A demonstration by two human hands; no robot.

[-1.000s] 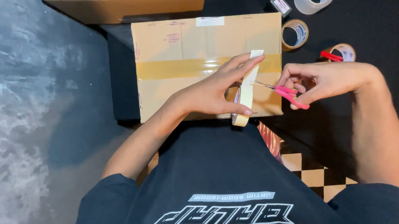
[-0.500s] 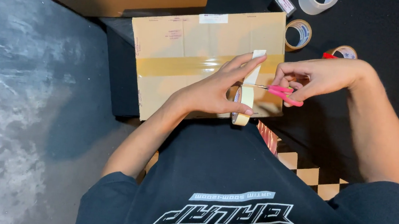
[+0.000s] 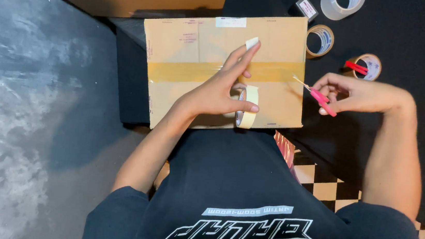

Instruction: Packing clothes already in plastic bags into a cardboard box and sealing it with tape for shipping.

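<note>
Left hand [image 3: 215, 91] pinches papery round tape roll [image 3: 247, 106]; right hand [image 3: 352, 94] grips scissors [image 3: 318, 96].

Probably a packing area: cardboard boxes [image 3: 222, 68], tape rolls [image 3: 320, 40], concrete floor [image 3: 31, 117].

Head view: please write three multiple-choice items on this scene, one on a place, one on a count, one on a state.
1. Where is the left hand?
A. over the taped box
B. on the grey floor
C. on the clear roll

2. How many tape rolls lie on the black mat right of the box?
A. one
B. three
C. five

3. What does the right hand hold?
A. nothing
B. a marker
C. pink scissors

Key:
1 A, it holds a pale tape roll above the box.
2 B, a clear roll and two brown ones.
3 C, the scissors sit in its fingers.
</note>
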